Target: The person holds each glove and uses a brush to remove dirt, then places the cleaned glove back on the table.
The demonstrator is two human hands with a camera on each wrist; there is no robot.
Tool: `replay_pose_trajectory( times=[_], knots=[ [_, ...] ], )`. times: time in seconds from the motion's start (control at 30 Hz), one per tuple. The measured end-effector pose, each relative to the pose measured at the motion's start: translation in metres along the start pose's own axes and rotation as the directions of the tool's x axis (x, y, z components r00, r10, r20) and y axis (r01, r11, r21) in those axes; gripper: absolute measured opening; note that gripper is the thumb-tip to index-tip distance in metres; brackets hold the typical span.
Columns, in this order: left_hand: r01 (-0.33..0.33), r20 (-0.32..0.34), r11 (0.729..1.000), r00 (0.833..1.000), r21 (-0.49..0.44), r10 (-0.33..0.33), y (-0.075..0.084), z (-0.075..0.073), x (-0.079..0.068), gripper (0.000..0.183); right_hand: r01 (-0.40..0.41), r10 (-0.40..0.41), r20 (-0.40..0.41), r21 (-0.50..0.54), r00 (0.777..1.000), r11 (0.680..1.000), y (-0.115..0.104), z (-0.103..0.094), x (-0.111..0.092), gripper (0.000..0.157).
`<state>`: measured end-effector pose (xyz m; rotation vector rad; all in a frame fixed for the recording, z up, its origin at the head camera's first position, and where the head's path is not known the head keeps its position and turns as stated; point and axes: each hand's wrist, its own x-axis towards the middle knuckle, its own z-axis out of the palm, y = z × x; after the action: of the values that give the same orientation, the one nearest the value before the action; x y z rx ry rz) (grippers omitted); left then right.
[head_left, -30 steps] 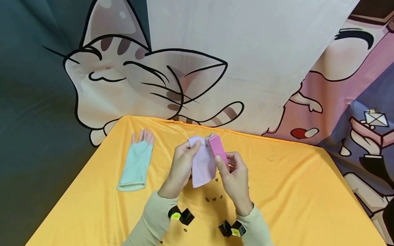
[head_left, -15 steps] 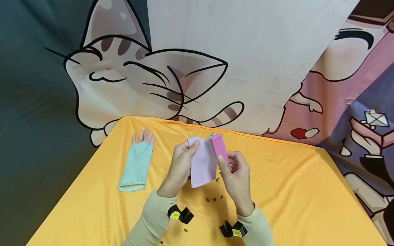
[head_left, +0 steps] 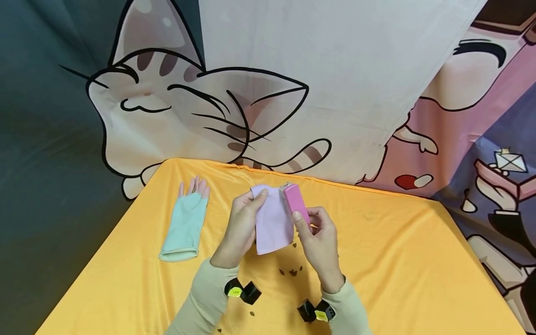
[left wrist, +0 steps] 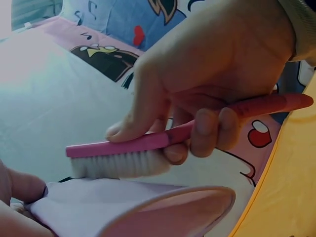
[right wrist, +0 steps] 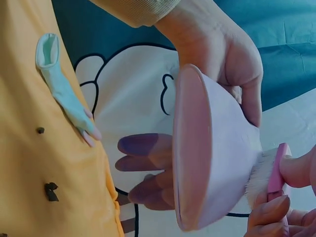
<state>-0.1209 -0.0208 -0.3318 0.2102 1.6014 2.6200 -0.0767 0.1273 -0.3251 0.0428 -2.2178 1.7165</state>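
Note:
My left hand [head_left: 240, 223] pinches a lavender rubber glove [head_left: 274, 223], thumb on the near side, lifted over the table. Its open cuff shows in both wrist views; in the right wrist view, mauve glove fingers [right wrist: 145, 150] hang behind the cuff. A pink brush [head_left: 295, 201] with white bristles is in my right hand [head_left: 320, 242], the thumb lying along its back. The left wrist view shows the fingers curled round the brush handle [left wrist: 261, 104]. In the right wrist view, the bristles [right wrist: 256, 180] meet the glove near its upper fold.
A mint-green glove [head_left: 184, 225] with pink fingers lies at the left on the yellow tablecloth [head_left: 393, 260]. Several small dark bits [head_left: 293, 272] are scattered below the hands. A printed cat backdrop [head_left: 176, 107] rises behind the table.
My left hand and the lavender glove have shifted slightly left. The brush moved a little right, then back left onto the glove. The dark patch below the hands is larger.

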Motion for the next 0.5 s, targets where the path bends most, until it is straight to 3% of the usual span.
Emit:
replay_pose_trajectory(
  times=[0.17,0.3,0.5],
  knots=[
    [0.015,-0.008,1.0,1.0,-0.02,-0.015,0.001,-0.004,0.003,0.032,-0.01,0.01,0.018,0.007,1.0,1.0,0.011,-0.004,0.004,0.022],
    [0.064,0.005,0.998,0.998,-0.007,-0.064,0.001,-0.009,0.006,0.03,-0.038,0.036,0.039,0.057,0.999,0.998,0.026,-0.008,0.008,0.025],
    [0.135,0.003,0.991,0.991,0.018,-0.135,0.005,-0.022,0.011,0.024,-0.025,0.019,0.056,0.107,0.998,0.994,0.032,-0.01,0.01,0.026]
  ],
)
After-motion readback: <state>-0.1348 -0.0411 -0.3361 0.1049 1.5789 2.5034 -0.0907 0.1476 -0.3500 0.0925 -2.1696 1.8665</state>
